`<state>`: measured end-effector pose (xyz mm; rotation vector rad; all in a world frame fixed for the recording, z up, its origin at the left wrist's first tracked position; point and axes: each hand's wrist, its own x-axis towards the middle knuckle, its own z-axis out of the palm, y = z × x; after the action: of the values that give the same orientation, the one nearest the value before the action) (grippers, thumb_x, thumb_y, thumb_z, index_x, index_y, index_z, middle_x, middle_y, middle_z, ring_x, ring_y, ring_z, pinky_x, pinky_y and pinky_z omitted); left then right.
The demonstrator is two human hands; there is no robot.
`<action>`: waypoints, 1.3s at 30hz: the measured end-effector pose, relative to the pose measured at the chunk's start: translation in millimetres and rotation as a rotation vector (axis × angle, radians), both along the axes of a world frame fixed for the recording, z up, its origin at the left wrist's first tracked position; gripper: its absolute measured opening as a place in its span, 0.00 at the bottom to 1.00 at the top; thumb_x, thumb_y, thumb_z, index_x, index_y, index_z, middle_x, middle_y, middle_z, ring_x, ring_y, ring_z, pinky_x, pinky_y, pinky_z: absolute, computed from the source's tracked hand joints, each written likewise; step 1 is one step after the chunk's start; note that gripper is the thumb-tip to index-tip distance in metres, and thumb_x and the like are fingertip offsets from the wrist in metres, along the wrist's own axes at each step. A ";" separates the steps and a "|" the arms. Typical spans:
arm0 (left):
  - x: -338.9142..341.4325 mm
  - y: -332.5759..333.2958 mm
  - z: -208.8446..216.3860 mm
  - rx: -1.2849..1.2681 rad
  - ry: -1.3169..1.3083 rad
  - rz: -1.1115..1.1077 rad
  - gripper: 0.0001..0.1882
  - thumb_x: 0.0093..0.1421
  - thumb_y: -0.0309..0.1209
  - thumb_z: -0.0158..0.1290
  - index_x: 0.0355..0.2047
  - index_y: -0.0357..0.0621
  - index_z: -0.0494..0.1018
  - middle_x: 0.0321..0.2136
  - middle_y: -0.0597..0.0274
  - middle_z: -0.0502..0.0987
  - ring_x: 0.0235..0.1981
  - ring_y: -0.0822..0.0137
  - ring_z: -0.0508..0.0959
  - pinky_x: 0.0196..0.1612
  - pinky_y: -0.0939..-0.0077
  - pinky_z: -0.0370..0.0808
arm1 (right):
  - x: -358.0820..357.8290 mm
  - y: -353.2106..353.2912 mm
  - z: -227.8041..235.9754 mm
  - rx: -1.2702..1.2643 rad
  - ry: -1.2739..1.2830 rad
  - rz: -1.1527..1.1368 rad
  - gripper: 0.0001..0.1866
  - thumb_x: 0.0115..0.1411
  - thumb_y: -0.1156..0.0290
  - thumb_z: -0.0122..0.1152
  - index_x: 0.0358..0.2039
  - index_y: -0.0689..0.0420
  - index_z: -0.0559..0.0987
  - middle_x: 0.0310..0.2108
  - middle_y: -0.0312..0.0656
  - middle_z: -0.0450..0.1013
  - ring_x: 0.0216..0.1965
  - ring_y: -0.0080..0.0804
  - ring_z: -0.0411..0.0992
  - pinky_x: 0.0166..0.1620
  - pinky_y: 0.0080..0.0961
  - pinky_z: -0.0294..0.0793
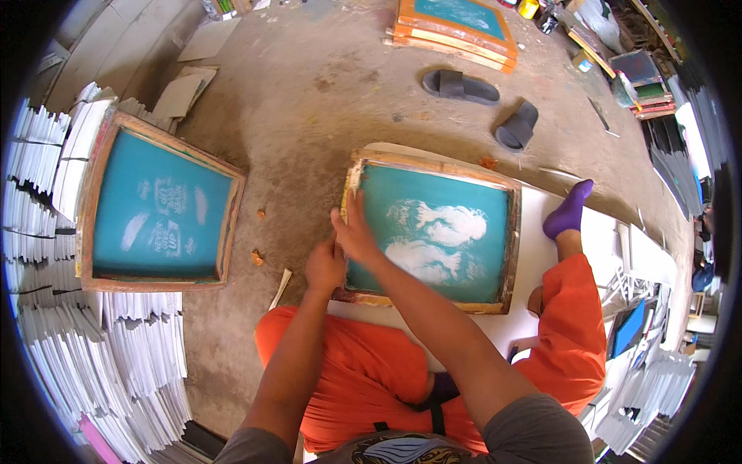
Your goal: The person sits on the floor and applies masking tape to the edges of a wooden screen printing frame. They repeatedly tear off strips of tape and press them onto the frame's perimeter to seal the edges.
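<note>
A grey shirt (pixel 421 448) tops orange trousers (pixel 355 348). The left hand (pixel 325 268) curls, its grip unclear; the right hand (pixel 358 234), fingers extended, thumb apart, meets the left edge of the framed screen (pixel 437 236).

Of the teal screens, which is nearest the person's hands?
The middle screen, with two white patches: the left hand and right hand are at its left edge. The left screen and the far screen, at the picture's top, are farther away.

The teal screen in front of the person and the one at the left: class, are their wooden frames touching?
Apart. The head view plainly shows brown floor between the front screen and the left screen.
</note>
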<state>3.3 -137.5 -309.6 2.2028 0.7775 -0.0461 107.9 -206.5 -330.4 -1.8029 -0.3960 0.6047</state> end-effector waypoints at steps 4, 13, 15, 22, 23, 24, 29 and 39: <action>0.5 -10.0 0.1 0.154 0.116 0.006 0.22 0.76 0.46 0.42 0.49 0.46 0.80 0.41 0.38 0.82 0.42 0.37 0.82 0.46 0.44 0.78 | -69.2 -86.5 21.6 -0.125 -0.138 0.273 0.37 0.75 0.52 0.52 0.74 0.61 0.57 0.73 0.60 0.56 0.74 0.54 0.55 0.74 0.45 0.53; -18.6 -18.7 24.7 0.103 0.330 -0.114 0.31 0.76 0.51 0.40 0.41 0.32 0.77 0.39 0.32 0.82 0.38 0.37 0.84 0.43 0.45 0.80 | -108.0 -214.1 17.0 -0.453 -0.982 0.412 0.24 0.58 0.63 0.68 0.55 0.56 0.80 0.40 0.36 0.78 0.41 0.37 0.75 0.42 0.36 0.74; -18.2 -26.9 62.2 -0.196 0.403 -0.072 0.30 0.76 0.52 0.42 0.41 0.31 0.76 0.38 0.32 0.82 0.33 0.39 0.85 0.40 0.49 0.82 | -102.6 -227.6 21.8 -0.450 -0.951 0.430 0.21 0.57 0.64 0.67 0.52 0.55 0.82 0.39 0.36 0.78 0.41 0.36 0.75 0.41 0.35 0.75; -31.7 -19.5 17.2 0.152 0.412 -0.329 0.34 0.72 0.56 0.49 0.40 0.27 0.77 0.31 0.37 0.82 0.29 0.48 0.86 0.36 0.56 0.82 | -95.0 -210.4 11.8 -0.554 -0.840 0.410 0.18 0.59 0.59 0.69 0.46 0.52 0.82 0.40 0.37 0.79 0.43 0.38 0.77 0.41 0.38 0.78; -23.4 -30.7 43.1 0.039 0.492 -0.298 0.35 0.72 0.57 0.48 0.39 0.27 0.78 0.31 0.37 0.82 0.32 0.47 0.86 0.38 0.54 0.82 | -97.4 -210.2 10.0 -0.543 -0.804 0.384 0.17 0.59 0.58 0.69 0.45 0.52 0.82 0.40 0.37 0.79 0.43 0.39 0.77 0.41 0.39 0.78; -26.2 -35.3 62.1 -0.070 0.572 -0.245 0.36 0.72 0.58 0.48 0.38 0.28 0.79 0.31 0.37 0.83 0.36 0.46 0.86 0.40 0.53 0.82 | -101.3 -211.1 8.9 -0.519 -0.834 0.389 0.17 0.60 0.58 0.68 0.46 0.52 0.81 0.41 0.37 0.79 0.43 0.39 0.77 0.41 0.39 0.78; -39.7 -34.9 40.7 0.123 0.559 -0.241 0.41 0.72 0.65 0.39 0.34 0.35 0.82 0.24 0.48 0.83 0.32 0.51 0.86 0.43 0.52 0.81 | -94.4 -228.3 18.3 -0.593 -0.880 0.420 0.19 0.62 0.59 0.66 0.52 0.51 0.80 0.42 0.36 0.79 0.45 0.38 0.76 0.44 0.39 0.77; -40.5 -32.3 39.7 -0.052 0.565 -0.368 0.45 0.68 0.73 0.37 0.32 0.41 0.83 0.22 0.55 0.82 0.29 0.57 0.85 0.42 0.56 0.80 | -67.0 -271.5 4.6 -0.449 -1.023 0.634 0.24 0.64 0.65 0.60 0.60 0.53 0.77 0.45 0.39 0.79 0.47 0.39 0.75 0.50 0.41 0.73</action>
<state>-37.1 -169.8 -269.9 2.2754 0.6366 -0.8906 40.8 -478.0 -325.7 -2.3310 -1.6708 0.1222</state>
